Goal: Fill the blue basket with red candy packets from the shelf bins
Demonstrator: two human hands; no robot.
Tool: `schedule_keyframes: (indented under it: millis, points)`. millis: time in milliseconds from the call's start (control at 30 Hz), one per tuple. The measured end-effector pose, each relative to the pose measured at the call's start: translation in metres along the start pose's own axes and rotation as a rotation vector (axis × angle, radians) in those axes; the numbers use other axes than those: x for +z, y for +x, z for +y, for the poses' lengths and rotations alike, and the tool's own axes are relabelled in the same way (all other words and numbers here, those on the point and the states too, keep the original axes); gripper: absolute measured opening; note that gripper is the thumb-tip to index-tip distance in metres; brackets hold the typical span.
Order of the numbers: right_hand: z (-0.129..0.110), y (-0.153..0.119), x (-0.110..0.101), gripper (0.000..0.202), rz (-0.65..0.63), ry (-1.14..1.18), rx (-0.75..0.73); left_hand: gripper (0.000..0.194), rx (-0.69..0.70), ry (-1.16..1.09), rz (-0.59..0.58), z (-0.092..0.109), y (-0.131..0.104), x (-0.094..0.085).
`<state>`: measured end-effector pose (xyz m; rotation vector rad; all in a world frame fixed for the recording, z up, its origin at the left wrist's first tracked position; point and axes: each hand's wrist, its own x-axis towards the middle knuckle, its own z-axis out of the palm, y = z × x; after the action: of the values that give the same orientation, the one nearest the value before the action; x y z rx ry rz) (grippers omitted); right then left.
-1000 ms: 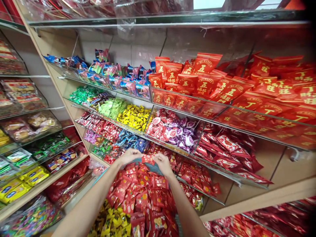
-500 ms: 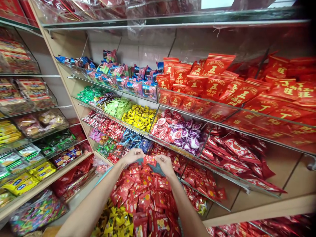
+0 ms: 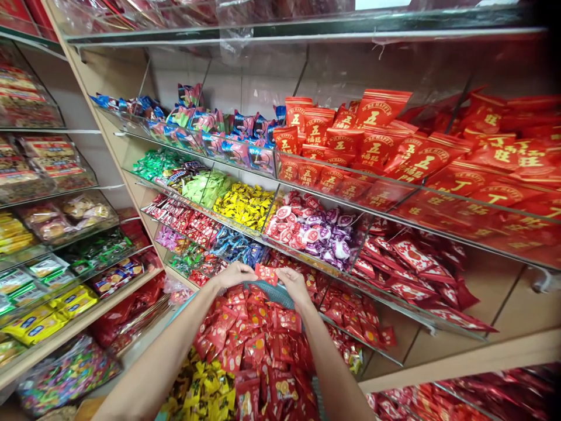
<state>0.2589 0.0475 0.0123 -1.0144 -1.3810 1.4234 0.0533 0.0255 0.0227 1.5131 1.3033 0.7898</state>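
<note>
Between my two hands is a small red candy packet (image 3: pixel 266 273), pinched at both ends. My left hand (image 3: pixel 235 273) grips its left end and my right hand (image 3: pixel 293 283) its right end, fingers closed on both sides. Below them, a heap of red candy packets (image 3: pixel 256 348) with orange fruit prints fills a blue-green basket (image 3: pixel 278 293), whose far rim shows just under my hands. Yellow wrapped candies (image 3: pixel 205 389) lie at the heap's near left side.
Glass-fronted shelves hold yellow candies (image 3: pixel 243 204), purple and red lollipops (image 3: pixel 313 228) and large red bags (image 3: pixel 377 146). A glass shelf edge (image 3: pixel 302 255) runs just beyond my hands. To the left are biscuit packs (image 3: pixel 61 298) and a bag of colourful sweets (image 3: pixel 65 371).
Both hands keep hold of the candy packet, which sits slightly higher and flatter in view. The shelves have shifted a little leftward as the camera moved.
</note>
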Motion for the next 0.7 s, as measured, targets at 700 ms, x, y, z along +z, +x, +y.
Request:
schedule_keyframes:
  millis: [700]
  points:
    - [-0.005, 0.004, -0.022, 0.034, -0.348, -0.238, 0.055, 0.037, -0.003, -0.004, -0.013, -0.005, 0.004, 0.0]
